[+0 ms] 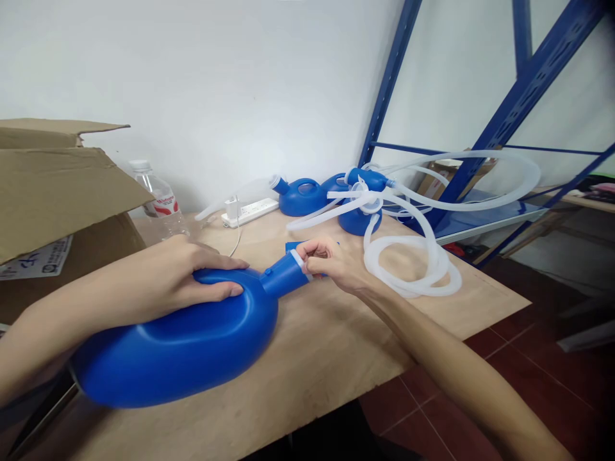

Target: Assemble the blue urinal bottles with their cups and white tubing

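Note:
A large blue plastic bottle (192,358) lies on its side over the wooden table (307,384), its neck pointing right and slightly up. My left hand (196,275) is wrapped round the bottle's handle, thumb on the near side. At the mouth of the neck, my right hand (324,259) pinches at the white rim (298,258) with bent fingers; what lies between the fingertips is hidden. A small blue piece (291,246) shows on the table behind the neck, mostly covered by my right hand.
An open cardboard box (67,198) and a clear bottle (161,202) stand at the left. Farther back are a power strip (250,212), more blue bottles (302,197) and coiled translucent hoses (435,272). A blue metal shelf (504,121) rises behind the table's right side.

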Demonstrator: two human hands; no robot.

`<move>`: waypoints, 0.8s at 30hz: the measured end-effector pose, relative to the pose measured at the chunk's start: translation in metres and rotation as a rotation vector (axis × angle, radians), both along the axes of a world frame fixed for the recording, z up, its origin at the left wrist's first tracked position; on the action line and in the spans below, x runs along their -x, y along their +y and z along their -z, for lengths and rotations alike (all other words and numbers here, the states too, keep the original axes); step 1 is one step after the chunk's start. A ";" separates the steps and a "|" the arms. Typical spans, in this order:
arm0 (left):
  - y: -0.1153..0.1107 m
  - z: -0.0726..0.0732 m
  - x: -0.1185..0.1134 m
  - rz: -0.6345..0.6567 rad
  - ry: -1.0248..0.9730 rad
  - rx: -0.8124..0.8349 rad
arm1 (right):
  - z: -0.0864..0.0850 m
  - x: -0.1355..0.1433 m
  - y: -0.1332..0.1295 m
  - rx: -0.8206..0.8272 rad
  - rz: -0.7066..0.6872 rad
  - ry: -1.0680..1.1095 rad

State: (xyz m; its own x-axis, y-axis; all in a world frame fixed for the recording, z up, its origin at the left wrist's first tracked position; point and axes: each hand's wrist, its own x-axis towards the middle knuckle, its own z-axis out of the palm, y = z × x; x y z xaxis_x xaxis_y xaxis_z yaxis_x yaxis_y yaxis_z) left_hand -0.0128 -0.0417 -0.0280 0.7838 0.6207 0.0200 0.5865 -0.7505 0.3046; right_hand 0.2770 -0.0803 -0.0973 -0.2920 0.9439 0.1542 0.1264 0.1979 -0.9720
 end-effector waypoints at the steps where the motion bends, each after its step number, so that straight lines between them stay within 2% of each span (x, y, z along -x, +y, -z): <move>1: -0.001 0.000 0.000 0.003 -0.006 0.002 | 0.000 0.000 0.000 -0.001 0.001 0.003; 8: 0.001 0.000 0.001 0.001 -0.006 0.010 | 0.001 -0.001 0.000 0.002 -0.012 0.012; 16: 0.005 0.000 0.002 0.019 -0.016 0.019 | -0.004 -0.013 0.000 -0.024 -0.160 -0.089; 24: 0.007 0.003 0.004 -0.008 -0.021 0.025 | -0.005 -0.012 0.006 0.004 -0.148 -0.102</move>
State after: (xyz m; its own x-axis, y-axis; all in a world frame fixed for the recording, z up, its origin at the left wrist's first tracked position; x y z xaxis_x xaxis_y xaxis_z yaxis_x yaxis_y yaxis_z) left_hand -0.0166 -0.0351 -0.0313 0.7787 0.6271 0.0208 0.5853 -0.7380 0.3359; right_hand 0.2895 -0.0741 -0.0925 -0.4414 0.8903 0.1125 0.1947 0.2174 -0.9565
